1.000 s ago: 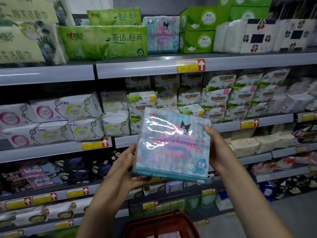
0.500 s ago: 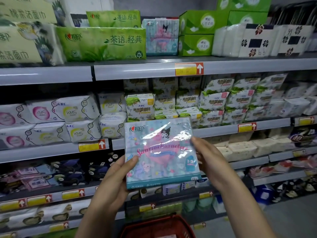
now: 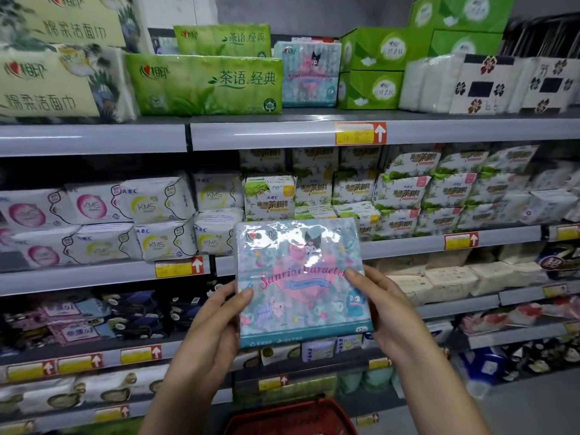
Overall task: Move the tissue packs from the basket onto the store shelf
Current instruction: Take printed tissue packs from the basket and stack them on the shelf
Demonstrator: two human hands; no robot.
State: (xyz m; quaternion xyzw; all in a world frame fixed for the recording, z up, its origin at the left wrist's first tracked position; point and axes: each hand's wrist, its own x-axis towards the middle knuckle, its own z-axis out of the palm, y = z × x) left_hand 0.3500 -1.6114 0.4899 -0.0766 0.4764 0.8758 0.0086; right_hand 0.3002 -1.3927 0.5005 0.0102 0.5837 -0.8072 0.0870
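Observation:
A square teal tissue pack (image 3: 301, 277) with pink cartoon print and shiny wrap is held upright in front of the shelves. My left hand (image 3: 216, 321) grips its left edge, thumb on the front. My right hand (image 3: 379, 309) grips its right edge, thumb on the front too. Below, the rim of the red basket (image 3: 292, 416) shows at the bottom edge; its contents are hidden. On the top shelf (image 3: 282, 133) a matching teal pack (image 3: 309, 73) stands between green packs.
Green tissue packs (image 3: 204, 84) and green boxes (image 3: 372, 70) flank the matching pack on the top shelf. White flower-print packs (image 3: 470, 86) stand at the right. The lower shelves hold rows of white pad packages (image 3: 157, 208). Grey floor lies at the lower right.
The pack has turned from a tilt to square and upright, facing me, and both hands have shifted slightly with it. My view has drawn closer to the shelves.

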